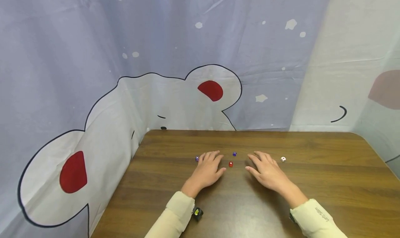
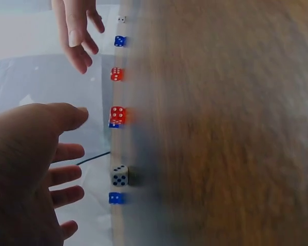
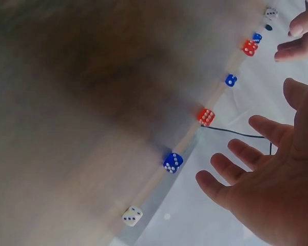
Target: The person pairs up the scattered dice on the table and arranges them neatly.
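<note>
- The step in hand, by my judgement, was a poised pause: the left hand [image 1: 206, 170] and the right hand [image 1: 268, 170] hung palms down above the table [image 1: 250, 213], well apart, carrying nothing.
- The left hand's fingers were spread and relaxed, grasping nothing. The left blue die [image 1: 197, 158] lay just beside its fingertips, with the left white die [image 2: 120, 175] near that.
- The right hand's fingers were likewise extended and free. The right red die [image 3: 206, 117] and right blue die [image 3: 173, 162] lay near them (from above, whether a fingertip touched the red one was hard to tell), and the right white die [image 1: 283, 159] sat farther right.
- Between the hands lay the middle red die [image 1: 231, 164], with the middle blue die [image 1: 234, 154] just beyond it.
- A next move on any die would have called for lowering one hand and narrowing thumb and fingertip to a light pinch; such small cubes could easily have tipped.
- The dice were cubes with rounded corners and contrasting pips, seemingly hard plastic. The table had brown wood grain, a soft sheen and rounded corners; behind it the cloth [image 1: 175, 29] hung creased. The sleeves [image 1: 175, 210] were pale and padded.
</note>
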Demonstrator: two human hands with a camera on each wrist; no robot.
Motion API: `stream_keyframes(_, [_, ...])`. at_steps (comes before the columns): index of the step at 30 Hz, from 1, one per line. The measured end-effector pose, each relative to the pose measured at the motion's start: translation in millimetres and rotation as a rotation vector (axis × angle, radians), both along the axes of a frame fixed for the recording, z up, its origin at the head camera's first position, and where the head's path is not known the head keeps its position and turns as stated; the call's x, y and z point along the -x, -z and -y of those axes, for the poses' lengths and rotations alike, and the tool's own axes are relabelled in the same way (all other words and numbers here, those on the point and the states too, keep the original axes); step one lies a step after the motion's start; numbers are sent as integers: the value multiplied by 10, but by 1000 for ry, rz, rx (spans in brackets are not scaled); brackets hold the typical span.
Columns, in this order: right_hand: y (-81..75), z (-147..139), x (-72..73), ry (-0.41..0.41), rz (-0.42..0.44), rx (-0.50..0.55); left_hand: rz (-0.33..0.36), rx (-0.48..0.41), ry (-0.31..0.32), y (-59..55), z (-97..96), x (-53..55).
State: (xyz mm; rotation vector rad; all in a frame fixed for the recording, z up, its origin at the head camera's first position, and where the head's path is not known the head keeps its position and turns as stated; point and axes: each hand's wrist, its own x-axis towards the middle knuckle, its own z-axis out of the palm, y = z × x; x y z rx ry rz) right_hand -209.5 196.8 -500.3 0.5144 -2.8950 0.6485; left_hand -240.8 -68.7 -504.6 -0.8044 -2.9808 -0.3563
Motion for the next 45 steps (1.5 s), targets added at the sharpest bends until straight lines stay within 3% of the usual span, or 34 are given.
stream_keyframes(7, [9,108,40,-32,-28,-21,-29,16,7,21,-94,53])
stream_keyframes(18, [18,263,133,-33,34,-4,-51,63,9,69,-225,123])
stream_keyframes(25, [18,355,194,-25,77,-24,-55,93,-24,72,-304,151])
stream_keyframes(45, [70,541,360,15,108,-91,-29,68,-114,110,-418,217])
